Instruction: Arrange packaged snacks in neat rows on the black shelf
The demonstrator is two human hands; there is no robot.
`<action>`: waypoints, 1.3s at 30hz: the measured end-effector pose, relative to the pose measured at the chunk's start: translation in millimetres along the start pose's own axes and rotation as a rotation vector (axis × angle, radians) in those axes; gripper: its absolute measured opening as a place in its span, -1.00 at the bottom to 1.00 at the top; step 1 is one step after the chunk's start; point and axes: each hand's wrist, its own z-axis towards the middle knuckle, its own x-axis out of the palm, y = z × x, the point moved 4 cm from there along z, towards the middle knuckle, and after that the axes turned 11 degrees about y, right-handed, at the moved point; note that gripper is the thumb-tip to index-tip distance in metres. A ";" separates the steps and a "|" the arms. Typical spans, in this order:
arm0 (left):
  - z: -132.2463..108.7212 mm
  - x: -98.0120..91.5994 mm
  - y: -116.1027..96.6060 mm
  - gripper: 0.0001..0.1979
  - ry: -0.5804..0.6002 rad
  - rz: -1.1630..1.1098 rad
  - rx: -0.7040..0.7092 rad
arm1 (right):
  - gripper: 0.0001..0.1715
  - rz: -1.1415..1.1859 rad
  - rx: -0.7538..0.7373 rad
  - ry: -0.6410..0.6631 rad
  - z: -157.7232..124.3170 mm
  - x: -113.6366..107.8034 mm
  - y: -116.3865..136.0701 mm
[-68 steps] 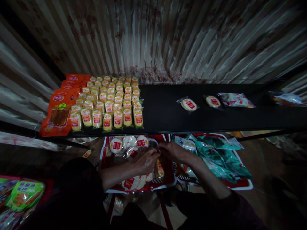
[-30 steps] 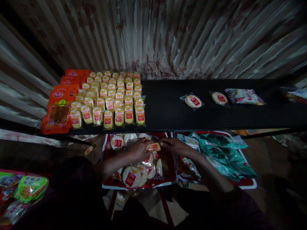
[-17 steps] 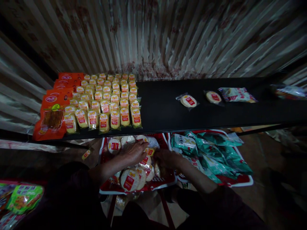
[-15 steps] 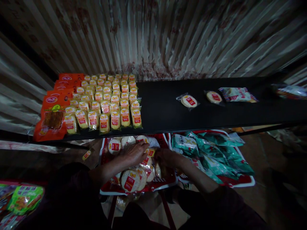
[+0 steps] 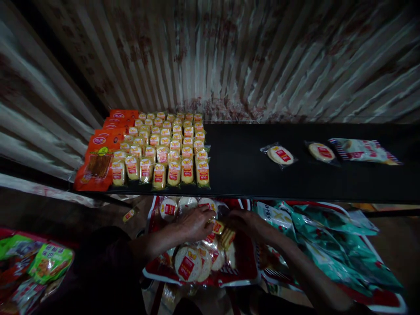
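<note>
My left hand [image 5: 196,223] reaches over a red-and-white basket [image 5: 149,221], its fingers curled at a small yellow wrapped snack [image 5: 217,226]. Opposite it, my right hand [image 5: 249,224] bends down into the same basket; shadow hides its fingertips and whatever they may hold. A brownish-yellow packet [image 5: 227,238] shows just below, between both hands. Round wrapped rice crackers [image 5: 187,263] with red labels fill much of the basket under and around my hands.
Over the basket runs a black shelf [image 5: 236,175], with rows of wrapped snack cakes [image 5: 159,176], orange packets [image 5: 95,168], two rice crackers [image 5: 280,155] and a white-green bag [image 5: 362,151]. A second basket holds teal bags [image 5: 348,249]. Bottom left are colourful packets [image 5: 52,262].
The view has shifted, so shelf and baskets sit lower and further right. My hands stay over the basket; the brownish-yellow packet now shows between them.
</note>
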 end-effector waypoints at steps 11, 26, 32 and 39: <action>-8.6 -10.5 11.7 -0.55 -0.143 -0.375 -0.100 | -0.31 0.105 -0.156 -0.032 10.7 4.3 30.9; -14.3 -13.0 19.4 -0.76 -0.343 -0.536 -0.124 | -0.39 0.292 -0.228 0.089 16.2 10.8 64.9; -22.8 -25.2 14.6 -0.81 -0.388 -0.527 -0.111 | -0.35 0.380 -0.229 0.006 13.1 19.7 87.5; -42.6 -40.0 10.7 -0.83 -0.474 -0.474 -0.054 | -0.22 0.405 -0.145 -0.214 19.1 42.3 91.4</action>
